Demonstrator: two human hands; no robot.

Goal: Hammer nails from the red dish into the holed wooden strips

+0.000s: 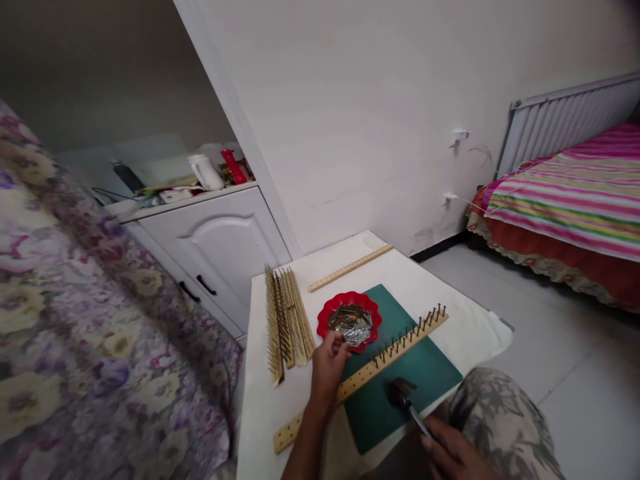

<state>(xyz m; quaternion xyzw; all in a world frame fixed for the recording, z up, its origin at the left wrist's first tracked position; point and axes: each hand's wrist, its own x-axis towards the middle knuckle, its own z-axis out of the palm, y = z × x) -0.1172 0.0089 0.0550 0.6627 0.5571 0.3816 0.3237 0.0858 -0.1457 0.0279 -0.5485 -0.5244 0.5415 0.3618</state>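
My left hand (327,363) reaches to the rim of a red scalloped dish (325,319) full of metal nails (351,325), its fingers curled at the nails; whether a nail is pinched I cannot make out. My right hand (453,455) grips the handle of a hammer (403,395), whose black head rests on the green mat (425,373). A long wooden strip (360,377) lies diagonally across the mat, with nails standing along its far half.
A stack of nailed wooden strips (285,323) lies left of the dish, and a bare wooden strip (350,267) lies behind it. The white table (465,327) stands between a floral-covered bed (75,300) and a striped bed (575,200). A white cabinet (215,240) stands behind.
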